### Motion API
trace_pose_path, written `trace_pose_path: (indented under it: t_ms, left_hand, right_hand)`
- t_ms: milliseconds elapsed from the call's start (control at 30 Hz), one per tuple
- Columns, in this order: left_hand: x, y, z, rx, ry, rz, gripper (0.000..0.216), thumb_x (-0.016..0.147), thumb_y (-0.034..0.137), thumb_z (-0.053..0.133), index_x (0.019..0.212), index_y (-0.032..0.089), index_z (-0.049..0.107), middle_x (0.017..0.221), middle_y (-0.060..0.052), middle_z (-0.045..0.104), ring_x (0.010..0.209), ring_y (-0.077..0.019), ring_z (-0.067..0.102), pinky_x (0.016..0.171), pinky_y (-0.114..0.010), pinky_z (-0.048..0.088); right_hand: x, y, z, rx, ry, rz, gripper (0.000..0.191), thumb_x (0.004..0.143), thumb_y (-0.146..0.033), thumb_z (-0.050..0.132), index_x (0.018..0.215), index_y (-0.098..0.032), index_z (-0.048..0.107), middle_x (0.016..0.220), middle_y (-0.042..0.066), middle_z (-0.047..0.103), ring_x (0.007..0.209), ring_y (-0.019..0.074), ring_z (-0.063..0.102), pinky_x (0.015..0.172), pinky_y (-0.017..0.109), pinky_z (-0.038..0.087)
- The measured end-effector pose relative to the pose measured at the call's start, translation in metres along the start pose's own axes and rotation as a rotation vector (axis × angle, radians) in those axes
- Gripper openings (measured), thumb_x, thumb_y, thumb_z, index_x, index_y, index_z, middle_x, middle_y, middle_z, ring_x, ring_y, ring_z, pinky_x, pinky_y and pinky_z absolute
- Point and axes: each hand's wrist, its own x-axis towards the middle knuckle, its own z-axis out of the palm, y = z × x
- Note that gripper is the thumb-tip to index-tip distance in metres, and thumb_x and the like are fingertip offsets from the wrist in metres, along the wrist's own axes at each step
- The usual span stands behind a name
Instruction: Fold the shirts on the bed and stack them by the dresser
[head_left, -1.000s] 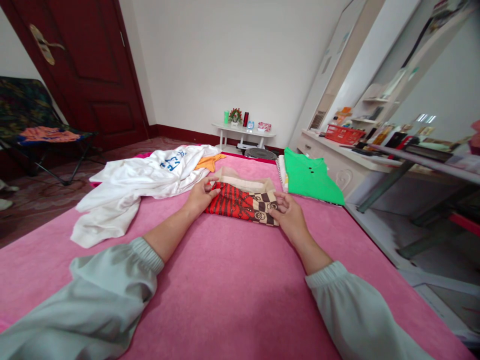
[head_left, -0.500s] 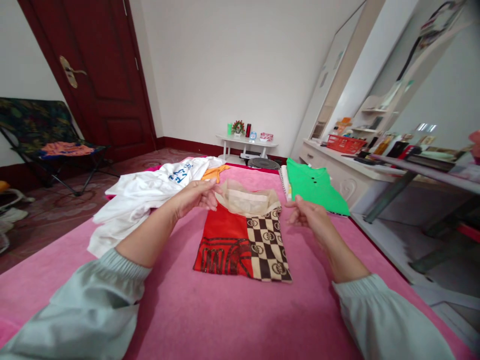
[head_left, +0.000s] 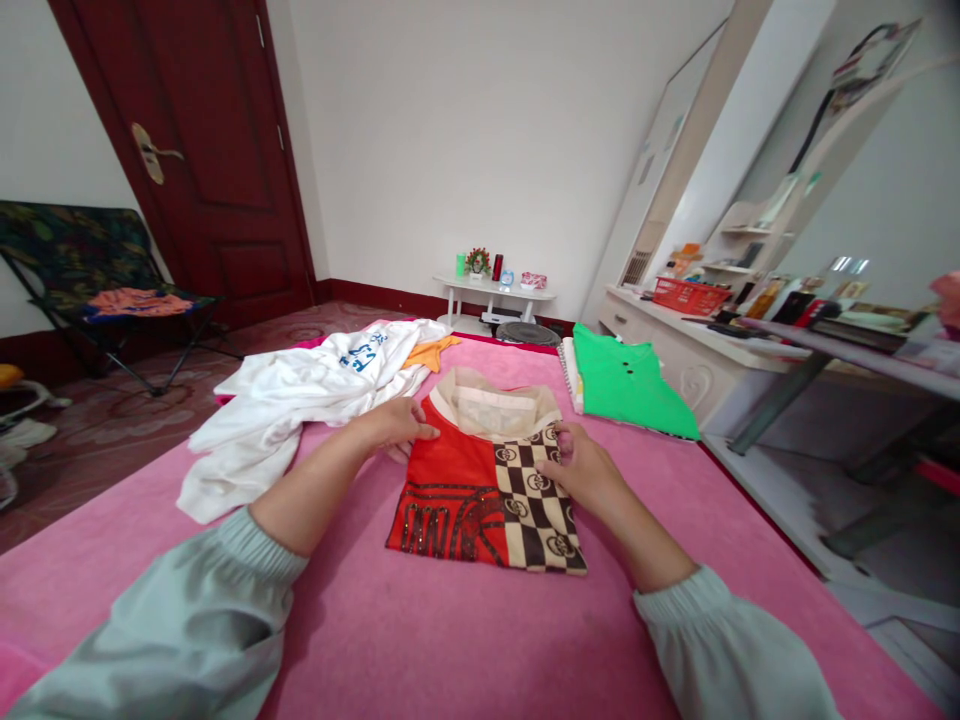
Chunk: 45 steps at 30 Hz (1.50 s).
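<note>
**Left hand (head_left: 394, 428) and right hand (head_left: 589, 465) are pinching the folded shirt (head_left: 484, 490) at opposite sides**

- Hands are staying apart from each other, shirt lying flat between them
- Left is pinching the red side near the shoulder, thumb showing on top; its lower fingers are partly hiding at the edge
- Right is pinching the brown-and-cream checked side, thumb resting on the front, fingers curling at the edge
- Shirt is sitting mid pink cover (head_left: 450, 640), sheer beige collar (head_left: 504, 410) pointing away from the person, straight folded edge facing the person
- Grey-green sleeves (head_left: 202, 610) are covering both forearms down to their elastic cuffs
- White garment (head_left: 300, 400) with blue print is lying rumpled beyond the left hand, orange cloth (head_left: 429, 354) poking out at its far end
- Green top (head_left: 630, 385) is lying folded on other cloth, past the right hand
- Further out: low white table (head_left: 487, 288) is standing by the wall, holding a green cup (head_left: 460, 265), flowers (head_left: 478, 262) and a pink box (head_left: 534, 281)
- Far right, red basket (head_left: 690, 297) is sitting on the dresser (head_left: 705, 375); far left, peach cloth (head_left: 139, 302) is lying on a folding chair (head_left: 75, 245) by the dark red door (head_left: 187, 120)
</note>
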Motion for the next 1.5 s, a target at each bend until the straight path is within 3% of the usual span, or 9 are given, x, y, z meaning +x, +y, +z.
trace_pose_path:
  t_ms: [233,500,633,767,900,1000,1167,1367,1500]
  left_hand:
    - [-0.001,-0.003,0.005,-0.065,-0.039,0.116,0.039,0.043,0.017,0.081,0.072,0.019,0.055,0.054,0.004,0.061,0.046,-0.0153,0.06,0.043,-0.022,0.046]
    - [-0.012,0.024,0.034,0.255,0.28,0.363,0.029,0.054,0.014,0.072,0.078,0.019,0.057,0.059,0.004,0.055,0.056,-0.0161,0.056,0.052,-0.024,0.04]
    - [-0.032,0.039,0.066,-0.031,0.016,0.53,0.031,0.069,0.038,0.07,0.091,0.019,0.058,0.079,-0.002,0.063,0.075,-0.0181,0.061,0.067,-0.028,0.046]
    - [-0.049,0.04,0.096,-0.418,-0.317,0.364,0.045,0.079,0.052,0.059,0.113,0.025,0.052,0.109,-0.007,0.064,0.092,-0.0206,0.063,0.069,-0.028,0.048]
    - [-0.052,0.032,0.114,-0.59,-0.453,0.306,0.052,0.079,0.053,0.06,0.126,0.036,0.046,0.131,-0.004,0.053,0.103,-0.0198,0.06,0.073,-0.028,0.049]
    - [-0.044,0.025,0.114,-0.395,-0.371,0.393,0.04,0.081,0.044,0.059,0.117,0.028,0.057,0.114,-0.006,0.062,0.085,-0.0163,0.063,0.071,-0.028,0.049]
    - [-0.019,0.007,0.091,0.2,0.061,0.814,0.022,0.074,0.009,0.049,0.083,0.016,0.068,0.086,-0.005,0.066,0.084,-0.0179,0.061,0.081,-0.031,0.049]
    - [0.001,0.008,0.086,0.442,0.07,1.013,0.055,0.08,0.009,0.043,0.134,0.016,0.046,0.136,-0.011,0.048,0.124,-0.0213,0.045,0.108,-0.037,0.034]
    - [0.03,0.018,0.085,0.407,0.121,0.878,0.05,0.092,0.032,0.038,0.14,0.017,0.039,0.143,-0.011,0.042,0.134,-0.0223,0.034,0.113,-0.041,0.025]
  right_hand:
    - [-0.009,-0.005,0.005,-0.117,-0.032,-0.029,0.062,0.057,-0.027,0.075,0.115,-0.026,0.055,0.098,0.005,0.07,0.087,0.0256,0.065,0.075,0.036,0.048]
    - [-0.01,-0.014,0.011,0.032,0.025,-0.142,0.053,0.065,-0.014,0.064,0.116,-0.027,0.06,0.093,0.003,0.07,0.082,0.0214,0.065,0.074,0.034,0.049]
    - [-0.015,-0.029,0.016,0.196,0.016,-0.205,0.034,0.079,-0.027,0.057,0.113,-0.024,0.062,0.102,0.004,0.069,0.091,0.0208,0.064,0.081,0.034,0.049]
    - [-0.017,-0.034,0.02,0.306,-0.05,-0.165,0.039,0.082,-0.043,0.057,0.116,-0.025,0.059,0.11,0.005,0.067,0.101,0.0224,0.062,0.09,0.037,0.046]
    - [-0.016,-0.028,0.026,0.326,-0.09,-0.131,0.061,0.068,-0.036,0.072,0.124,-0.024,0.05,0.117,0.006,0.063,0.105,0.0231,0.06,0.095,0.041,0.044]
    - [-0.014,-0.022,0.03,0.485,-0.168,-0.126,0.064,0.065,-0.026,0.072,0.124,-0.023,0.049,0.118,0.005,0.063,0.104,0.021,0.061,0.094,0.038,0.046]
    - [-0.006,-0.01,0.033,0.485,-0.172,-0.126,0.056,0.063,-0.014,0.065,0.118,-0.021,0.055,0.116,0.005,0.064,0.109,0.0219,0.058,0.098,0.04,0.043]
    - [-0.016,-0.038,0.013,0.628,-0.381,0.043,0.045,0.061,-0.012,0.059,0.105,-0.019,0.063,0.098,0.004,0.071,0.092,0.0217,0.065,0.087,0.037,0.051]
    - [-0.032,-0.076,-0.013,0.853,-0.616,0.137,0.036,0.06,-0.02,0.064,0.095,-0.016,0.068,0.084,0.005,0.071,0.073,0.0215,0.067,0.07,0.033,0.054]
